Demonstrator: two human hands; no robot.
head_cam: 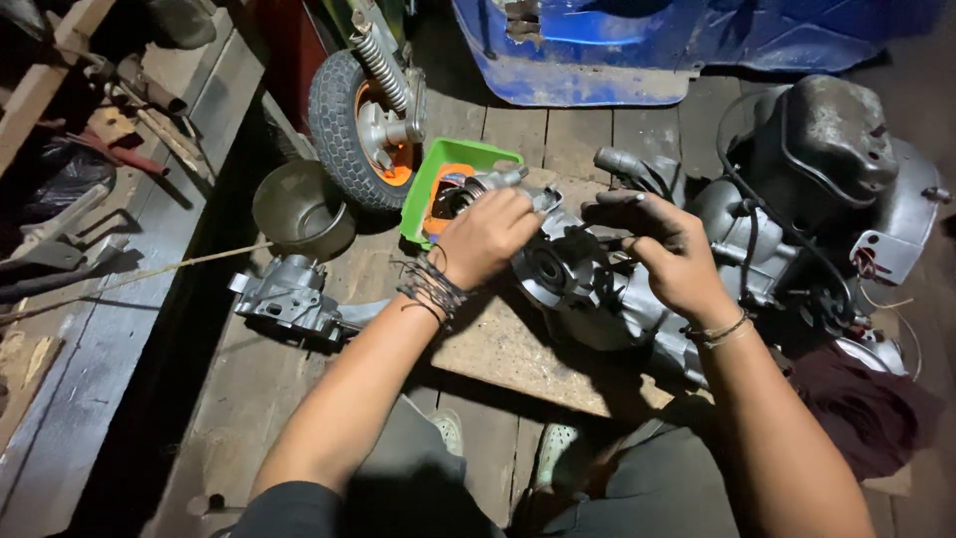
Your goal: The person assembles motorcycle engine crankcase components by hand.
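A grey scooter engine (757, 229) lies on a wooden board (518, 349) on the plank floor. My left hand (485, 236), with thread bands on its wrist, is closed on a small metal part at the near end of the engine casing (558, 269). My right hand (665, 249), fingers dark with grease, rests on top of the casing with its fingertips pressed against it. What the fingers pinch is hidden.
A green tray (423, 189) with an orange part sits behind my left hand. A small wheel (363, 125), a metal bowl (299, 209) and a loose casing half (289, 299) lie to the left. Blue bodywork (637, 45) is at the back, tools at far left.
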